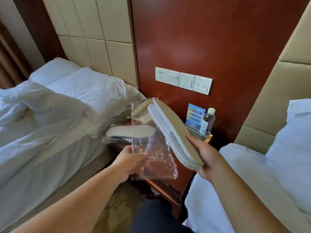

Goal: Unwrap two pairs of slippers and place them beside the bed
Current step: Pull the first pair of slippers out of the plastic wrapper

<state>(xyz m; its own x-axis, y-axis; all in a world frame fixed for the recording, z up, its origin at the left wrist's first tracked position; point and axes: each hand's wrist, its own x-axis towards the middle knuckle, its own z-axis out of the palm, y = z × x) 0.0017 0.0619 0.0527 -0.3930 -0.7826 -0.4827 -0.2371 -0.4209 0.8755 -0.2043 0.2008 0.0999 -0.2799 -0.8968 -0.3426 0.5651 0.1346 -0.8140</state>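
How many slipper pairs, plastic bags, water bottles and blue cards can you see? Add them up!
Flat white-and-beige slipper pairs: 2, an unwrapped pair in the right hand, a wrapped pair.
Clear crinkly plastic bags: 2, an empty bag in the left hand, a second bag round the wrapped pair.
Clear plastic water bottle with white cap: 1
Blue printed card: 1
Total: 6

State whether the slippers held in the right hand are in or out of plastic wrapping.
Out: the right hand grips the slippers bare, while the left hand holds the clear wrapper, which looks empty.
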